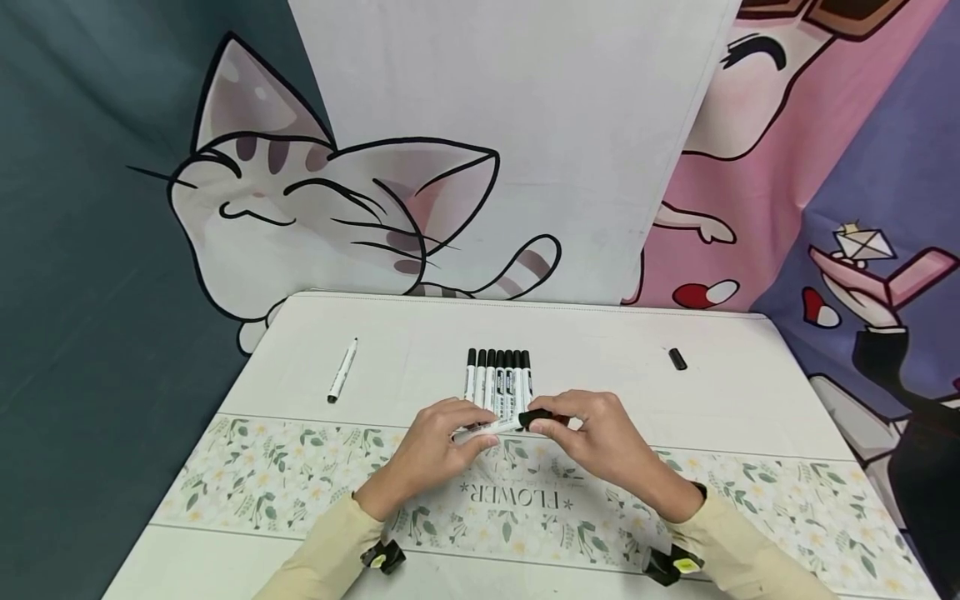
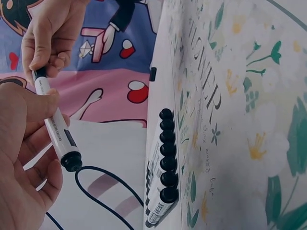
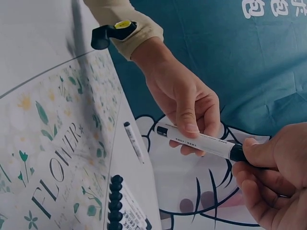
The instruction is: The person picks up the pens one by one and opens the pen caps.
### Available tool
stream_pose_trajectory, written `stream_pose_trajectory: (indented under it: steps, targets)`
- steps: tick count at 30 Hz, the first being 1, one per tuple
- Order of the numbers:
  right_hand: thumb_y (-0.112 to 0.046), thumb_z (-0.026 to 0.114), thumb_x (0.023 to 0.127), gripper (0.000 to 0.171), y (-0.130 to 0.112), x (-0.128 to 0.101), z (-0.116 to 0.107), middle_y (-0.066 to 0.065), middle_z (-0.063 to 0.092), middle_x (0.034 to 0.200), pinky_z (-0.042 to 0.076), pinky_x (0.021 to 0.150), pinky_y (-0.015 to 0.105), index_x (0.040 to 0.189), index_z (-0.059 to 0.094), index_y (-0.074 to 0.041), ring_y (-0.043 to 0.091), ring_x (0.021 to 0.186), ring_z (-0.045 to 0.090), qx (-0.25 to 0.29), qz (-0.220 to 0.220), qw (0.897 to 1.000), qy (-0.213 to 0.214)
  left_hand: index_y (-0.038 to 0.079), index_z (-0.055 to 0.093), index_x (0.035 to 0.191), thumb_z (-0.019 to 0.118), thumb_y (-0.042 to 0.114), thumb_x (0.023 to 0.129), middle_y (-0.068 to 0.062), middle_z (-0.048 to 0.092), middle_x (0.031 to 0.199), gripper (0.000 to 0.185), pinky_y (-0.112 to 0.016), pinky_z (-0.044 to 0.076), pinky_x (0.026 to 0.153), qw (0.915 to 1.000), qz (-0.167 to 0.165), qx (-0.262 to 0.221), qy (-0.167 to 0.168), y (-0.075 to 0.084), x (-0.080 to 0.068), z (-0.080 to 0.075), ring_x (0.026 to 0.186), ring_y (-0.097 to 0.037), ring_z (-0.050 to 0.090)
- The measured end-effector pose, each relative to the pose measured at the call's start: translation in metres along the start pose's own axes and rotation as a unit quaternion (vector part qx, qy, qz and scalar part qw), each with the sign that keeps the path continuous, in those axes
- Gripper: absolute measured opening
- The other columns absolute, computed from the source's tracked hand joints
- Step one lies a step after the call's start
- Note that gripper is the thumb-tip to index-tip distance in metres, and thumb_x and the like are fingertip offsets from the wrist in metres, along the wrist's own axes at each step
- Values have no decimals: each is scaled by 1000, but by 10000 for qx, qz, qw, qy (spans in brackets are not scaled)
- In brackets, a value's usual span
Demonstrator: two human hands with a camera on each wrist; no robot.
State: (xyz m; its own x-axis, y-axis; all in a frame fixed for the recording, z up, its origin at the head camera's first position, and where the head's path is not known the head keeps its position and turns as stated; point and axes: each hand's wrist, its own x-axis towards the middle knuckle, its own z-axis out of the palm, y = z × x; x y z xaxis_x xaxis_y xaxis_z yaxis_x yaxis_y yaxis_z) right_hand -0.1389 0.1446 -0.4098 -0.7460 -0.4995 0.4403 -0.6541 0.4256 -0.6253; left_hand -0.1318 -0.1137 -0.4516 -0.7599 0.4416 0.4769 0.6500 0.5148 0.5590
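I have one marker [image 1: 491, 428] lifted just above the table [image 1: 420, 333], held between both hands in front of the row of markers [image 1: 498, 379]. Its long axis runs left to right across me. My left hand [image 1: 438, 442] curls round the white barrel; my right hand [image 1: 592, 433] pinches the black cap end [image 1: 534, 419]. Both hands are on it, so neither is nearer. My fingers hide the joint, so I cannot tell whether the cap is seated or coming off. A single marker [image 1: 342, 372] lies well apart to the left, a loose cap [image 1: 677, 358] to the right
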Motion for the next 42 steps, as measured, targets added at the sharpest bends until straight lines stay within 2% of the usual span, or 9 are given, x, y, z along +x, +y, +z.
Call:
stream_pose_trajectory:
  steps: [9,20,27,35,42]
  targets:
    - [-14,79,90,16,3,-2,3,-7,77,94,52,57,15,104,80,-19,1,76,66,1,-92,9999,53,10,78,108,82,19,86,0,76,103,24,-35,57,89,9997,-57,164,-154,-1,0,-1,96,-14,70]
    - [-13,78,91,18,5,-6,3,-8,77,96,52,57,16,107,80,-19,2,80,68,17,-78,10000,61,11,78,110,77,24,91,0,76,104,23,-34,56,89,9993,-67,143,-331,-2,-3,-3,96,-13,69]
    - [-9,81,88,21,6,-6,-10,-8,77,95,50,56,19,106,80,-20,2,70,63,241,4,9988,418,11,79,106,81,21,87,2,77,99,22,-34,57,84,9997,71,164,146,-5,-10,-12,91,-13,70]
    - [-9,83,86,21,8,-5,-15,-14,70,84,52,60,27,101,79,-24,4,72,60,111,186,9971,727,13,79,106,80,20,88,6,76,96,20,-33,55,73,9985,-320,218,374,-14,-9,-31,84,-9,63]
    - [-5,85,82,25,10,-8,-21,-13,71,82,51,61,25,99,78,-23,5,72,62,-23,387,9955,867,13,80,105,81,17,87,6,75,92,19,-29,51,68,9955,-553,416,647,-23,-13,-46,78,-8,60]
